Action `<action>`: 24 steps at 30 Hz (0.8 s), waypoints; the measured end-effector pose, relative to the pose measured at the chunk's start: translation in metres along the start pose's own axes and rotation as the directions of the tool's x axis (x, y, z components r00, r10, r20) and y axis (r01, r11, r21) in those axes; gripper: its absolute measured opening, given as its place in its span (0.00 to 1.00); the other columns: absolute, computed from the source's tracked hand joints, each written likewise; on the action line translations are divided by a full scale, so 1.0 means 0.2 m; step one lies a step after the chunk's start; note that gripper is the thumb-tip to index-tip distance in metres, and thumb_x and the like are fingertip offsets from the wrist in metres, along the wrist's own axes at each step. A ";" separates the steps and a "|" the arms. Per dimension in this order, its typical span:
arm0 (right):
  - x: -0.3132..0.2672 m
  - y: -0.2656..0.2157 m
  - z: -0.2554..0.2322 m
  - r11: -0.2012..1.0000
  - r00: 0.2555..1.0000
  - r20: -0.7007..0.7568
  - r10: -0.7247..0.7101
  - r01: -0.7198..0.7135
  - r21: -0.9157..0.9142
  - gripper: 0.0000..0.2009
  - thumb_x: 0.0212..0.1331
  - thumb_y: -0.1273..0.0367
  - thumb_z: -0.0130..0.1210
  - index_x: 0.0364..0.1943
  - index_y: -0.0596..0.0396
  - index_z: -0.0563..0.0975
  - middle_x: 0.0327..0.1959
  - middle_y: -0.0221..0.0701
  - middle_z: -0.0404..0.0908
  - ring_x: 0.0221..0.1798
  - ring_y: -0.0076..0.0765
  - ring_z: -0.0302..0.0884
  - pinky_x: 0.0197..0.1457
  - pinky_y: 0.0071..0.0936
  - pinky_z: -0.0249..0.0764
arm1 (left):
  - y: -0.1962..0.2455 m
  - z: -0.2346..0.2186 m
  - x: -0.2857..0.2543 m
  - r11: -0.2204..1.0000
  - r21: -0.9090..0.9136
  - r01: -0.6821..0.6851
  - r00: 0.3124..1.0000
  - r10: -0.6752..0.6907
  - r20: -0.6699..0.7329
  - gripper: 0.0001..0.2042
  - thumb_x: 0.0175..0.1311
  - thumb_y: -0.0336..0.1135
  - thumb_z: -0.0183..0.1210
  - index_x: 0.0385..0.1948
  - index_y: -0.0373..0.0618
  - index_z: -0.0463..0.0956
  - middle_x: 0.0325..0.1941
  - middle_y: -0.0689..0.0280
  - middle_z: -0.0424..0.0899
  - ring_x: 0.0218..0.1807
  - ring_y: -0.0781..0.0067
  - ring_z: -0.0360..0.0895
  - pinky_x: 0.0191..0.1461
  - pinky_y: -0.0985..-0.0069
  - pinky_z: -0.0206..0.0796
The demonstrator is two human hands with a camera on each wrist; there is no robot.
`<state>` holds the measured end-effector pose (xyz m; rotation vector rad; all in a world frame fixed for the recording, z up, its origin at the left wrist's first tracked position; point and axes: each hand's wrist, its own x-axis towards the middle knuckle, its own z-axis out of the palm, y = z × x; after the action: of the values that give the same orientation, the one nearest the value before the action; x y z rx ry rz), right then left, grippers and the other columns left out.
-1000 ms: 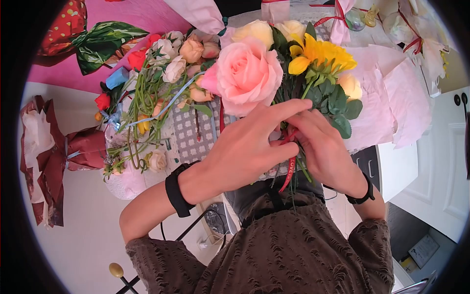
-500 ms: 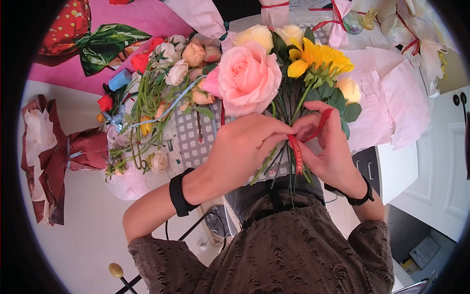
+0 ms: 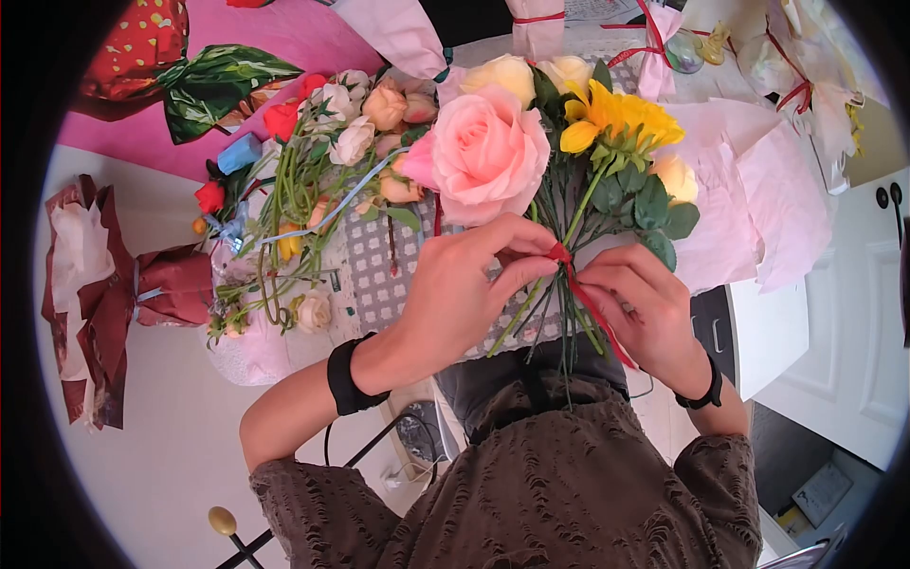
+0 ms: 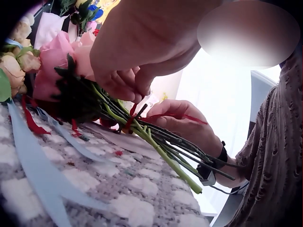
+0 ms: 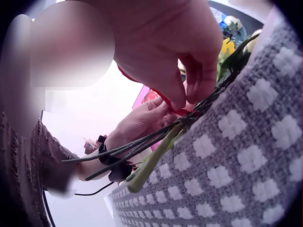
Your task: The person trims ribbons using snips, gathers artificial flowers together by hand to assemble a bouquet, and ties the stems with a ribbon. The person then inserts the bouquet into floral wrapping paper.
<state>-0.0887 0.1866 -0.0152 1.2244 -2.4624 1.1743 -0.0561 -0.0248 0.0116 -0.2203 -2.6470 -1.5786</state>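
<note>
A bouquet with a large pink rose (image 3: 488, 152), a yellow sunflower (image 3: 630, 119) and several cream roses lies on the grey-and-white patterned cloth (image 3: 379, 284). Its bundled green stems (image 4: 161, 142) point toward the person. Round the stems goes a narrow red ribbon (image 3: 595, 313). My left hand (image 3: 474, 284) pinches the ribbon between thumb and fingertips, right at the stems. On the other side, my right hand (image 3: 645, 303) pinches the ribbon too, and a tail hangs below its fingers. Up close in the right wrist view, the ribbon runs between both hands just over the stems.
Left of the bouquet lies a heap of loose flowers (image 3: 322, 180) with a light blue ribbon. Crumpled pink wrapping paper (image 3: 758, 190) spreads to the right. A dark red wrapped bundle (image 3: 175, 284) juts out at the left, and white drawers (image 3: 768, 327) stand at the right.
The hands were crossed close over the stems; they have drawn apart to either side. The ribbon is now tighter at the stems, its tail under my right hand. The bouquet stays in place.
</note>
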 end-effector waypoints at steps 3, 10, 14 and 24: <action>0.01 -0.02 0.01 0.957 0.978 0.059 0.200 -0.207 0.203 0.09 0.48 0.79 0.60 0.35 0.57 0.79 0.33 0.34 0.76 0.33 0.42 0.77 0.35 0.30 0.73 | -0.02 0.00 0.00 1.000 0.009 0.008 1.000 -0.008 -0.007 0.08 0.55 0.25 0.64 0.36 0.38 0.78 0.32 0.65 0.84 0.32 0.79 0.80 0.39 0.81 0.72; 0.05 0.03 0.06 0.882 0.982 0.044 0.186 -0.186 0.433 0.07 0.51 0.81 0.57 0.35 0.60 0.79 0.30 0.34 0.76 0.30 0.32 0.78 0.32 0.23 0.72 | -0.01 -0.02 0.00 1.000 0.021 -0.003 0.999 0.002 0.035 0.08 0.53 0.23 0.63 0.35 0.40 0.79 0.31 0.65 0.84 0.31 0.78 0.80 0.36 0.79 0.71; 0.12 -0.02 0.04 0.817 0.917 0.110 0.384 -0.393 0.422 0.08 0.53 0.81 0.55 0.36 0.61 0.80 0.26 0.35 0.75 0.27 0.33 0.78 0.29 0.25 0.71 | -0.03 -0.01 0.00 0.954 0.123 -0.272 0.962 0.269 0.042 0.11 0.50 0.21 0.62 0.35 0.45 0.80 0.40 0.63 0.82 0.37 0.74 0.80 0.37 0.79 0.70; 0.12 0.03 0.12 0.927 0.979 -0.042 0.200 -0.175 0.331 0.10 0.49 0.81 0.59 0.37 0.60 0.74 0.26 0.36 0.78 0.24 0.36 0.77 0.27 0.26 0.72 | -0.03 0.03 0.02 0.864 0.317 -0.390 0.920 0.379 0.100 0.11 0.49 0.22 0.63 0.35 0.46 0.81 0.48 0.60 0.79 0.41 0.69 0.79 0.39 0.78 0.72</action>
<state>-0.1035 0.1563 -0.0246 1.0049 -2.4408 1.7033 -0.0617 -0.0218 0.0040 -0.7105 -2.6198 -1.0000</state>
